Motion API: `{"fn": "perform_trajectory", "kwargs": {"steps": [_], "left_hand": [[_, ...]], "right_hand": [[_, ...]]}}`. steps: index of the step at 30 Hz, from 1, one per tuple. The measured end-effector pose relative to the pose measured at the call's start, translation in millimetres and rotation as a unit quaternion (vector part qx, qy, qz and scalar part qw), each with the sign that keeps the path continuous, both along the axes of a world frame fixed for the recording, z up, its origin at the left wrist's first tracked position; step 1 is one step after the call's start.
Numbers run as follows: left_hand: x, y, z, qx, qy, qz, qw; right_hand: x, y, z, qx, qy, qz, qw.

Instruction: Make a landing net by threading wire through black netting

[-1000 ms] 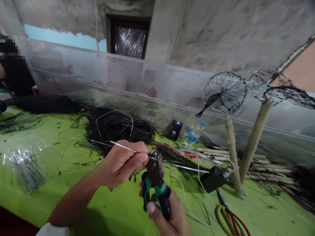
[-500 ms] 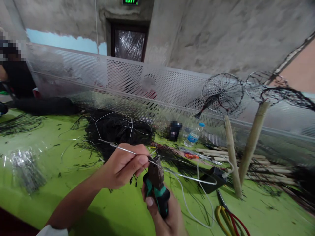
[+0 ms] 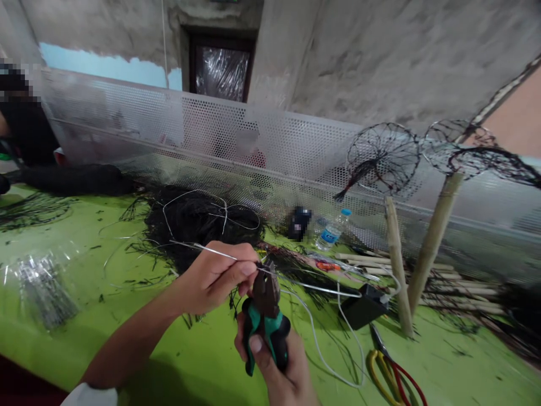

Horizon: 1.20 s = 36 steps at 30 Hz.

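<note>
My left hand (image 3: 220,276) pinches a thin silvery wire (image 3: 217,252) that runs past its fingertips on both sides. Just right of those fingertips, my right hand (image 3: 274,361) is wrapped round green and black pliers (image 3: 267,304). The jaws point up, with the wire passing across them; how tightly they close on it cannot be made out. Behind my left hand lies a bundle of black strands (image 3: 190,220) with a loop of pale wire on it. A white cable (image 3: 315,338) curves over the green table (image 3: 177,372) at the right of the pliers.
Red and yellow scissors (image 3: 391,366), a black box (image 3: 364,307) and a water bottle (image 3: 330,232) are on the right. Two upright bamboo posts (image 3: 435,242) stand near wooden sticks and black wire nets. Clear plastic packets (image 3: 46,290) lie left. A person (image 3: 29,129) is at the far left.
The pliers' handles have spread wider apart, and the pliers have shifted slightly left. The wire's right end has moved up a little. The view has tilted slightly downward.
</note>
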State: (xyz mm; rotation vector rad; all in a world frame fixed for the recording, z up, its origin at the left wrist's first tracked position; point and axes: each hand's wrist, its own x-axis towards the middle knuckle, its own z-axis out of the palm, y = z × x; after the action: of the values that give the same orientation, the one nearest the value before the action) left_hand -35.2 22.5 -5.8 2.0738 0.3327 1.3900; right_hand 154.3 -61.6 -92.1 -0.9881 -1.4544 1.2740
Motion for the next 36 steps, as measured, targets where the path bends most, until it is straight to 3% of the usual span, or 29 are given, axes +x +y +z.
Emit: {"fn": "perform_trajectory", "kwargs": {"steps": [4,10,13,21,27,31,36], "left_hand": [[-4,3,3.7,0.019,0.033,0.020,0.999],[-8,2,10.4,0.039,0.092,0.090,0.991],[-9,-2,11.2,0.024,0.084,0.075,0.993],[-9,-7,13.1,0.015,0.061,0.068,0.996],[-12,-5,14.3,-0.008,0.067,0.065,0.996],[-15,-3,13.0,-0.036,0.057,0.015,0.998],[-12,0,13.7,-0.047,0.051,0.009,0.998]], "right_hand": [[2,5,-2.5,0.017,0.011,0.021,1.000],[4,12,4.8,0.089,-0.080,-0.035,0.992],[7,13,4.5,0.119,-0.106,-0.066,0.985],[12,16,-4.1,0.173,-0.157,-0.060,0.970],[15,13,-19.8,0.151,-0.160,-0.069,0.973],[16,9,-14.8,0.108,-0.158,-0.045,0.980],[13,9,-12.0,0.110,-0.148,-0.051,0.982]]}}
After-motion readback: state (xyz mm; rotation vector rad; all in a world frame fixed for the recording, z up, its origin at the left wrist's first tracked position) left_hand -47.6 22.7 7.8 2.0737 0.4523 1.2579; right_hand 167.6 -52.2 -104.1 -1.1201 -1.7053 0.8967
